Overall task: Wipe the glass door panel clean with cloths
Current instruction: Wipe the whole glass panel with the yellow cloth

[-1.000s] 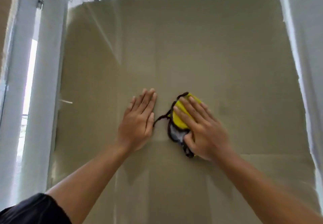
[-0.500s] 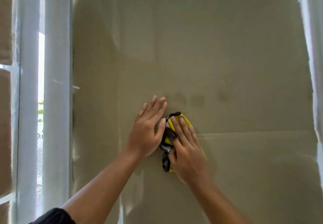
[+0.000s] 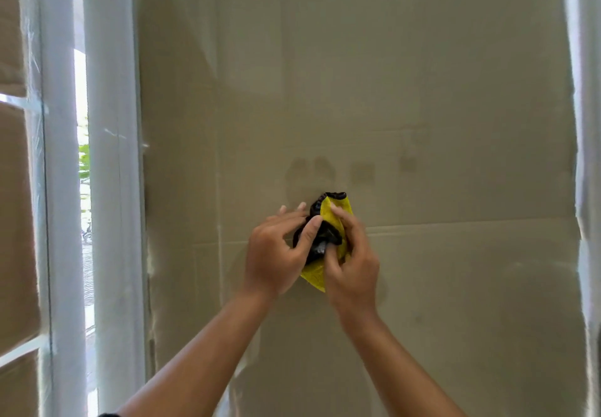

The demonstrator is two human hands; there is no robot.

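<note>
A glass door panel [image 3: 422, 91] backed by brown cardboard fills the view. A bunched yellow cloth with a black edge [image 3: 338, 208] is held in front of its middle. My left hand [image 3: 276, 254] pinches the cloth's dark folds between thumb and fingers. My right hand [image 3: 353, 260] grips the cloth from the right, fingers curled round it. Faint smudges [image 3: 312, 169] show on the glass just above the cloth.
A white door frame post [image 3: 110, 189] stands at the left, with a narrow gap [image 3: 84, 189] showing greenery outside. Another cardboard-backed pane [image 3: 16, 221] lies at the far left. A white frame edge [image 3: 588, 156] borders the right.
My left hand left the glass and took hold of the cloth. My right hand stopped pressing the cloth flat and now grips it; the cloth is bunched between both hands.
</note>
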